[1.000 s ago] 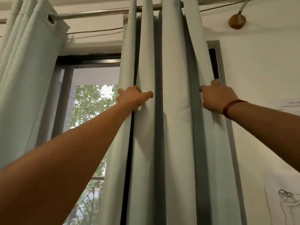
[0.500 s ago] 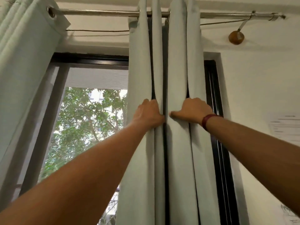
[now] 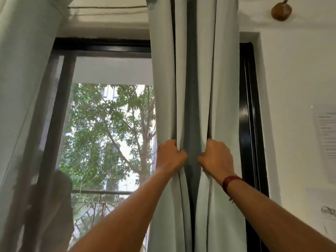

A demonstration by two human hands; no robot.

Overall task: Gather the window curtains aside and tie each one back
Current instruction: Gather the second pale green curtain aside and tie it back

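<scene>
Pale grey-green fabric fills the middle of our view: the right-hand curtain point(image 3: 209, 88), bunched into tall vertical folds against the right edge of the window point(image 3: 109, 133). We hold it with both hands at about mid-height. Our left hand point(image 3: 171, 157) is closed around the folds on the window side, and our right hand point(image 3: 217, 157), with a dark red band point(image 3: 231, 180) at the wrist, is closed around the folds on the wall side. The two fists sit near each other, with a shadowed inner fold showing between them. We judge that the hands squeeze the cloth from both sides to pack the pleats into one narrow bundle, ready for tying.

A second curtain point(image 3: 23, 88) of the same cloth hangs along the left edge of the window, close to the camera and slightly blurred. Whether it is tied back we cannot tell.

Between the two curtains the glass is uncovered, showing a leafy tree point(image 3: 112, 128) and a railing point(image 3: 101, 192) outside. The black window frame point(image 3: 249, 115) runs just beside the bundle on the right. On the white wall point(image 3: 291, 79) further right hang a sheet of paper point(image 3: 327, 131) and, near the top, a brown wooden knob point(image 3: 281, 10).

No tie-back or cord shows anywhere, and both hands are occupied, so one would have to let go to fetch one.
</scene>
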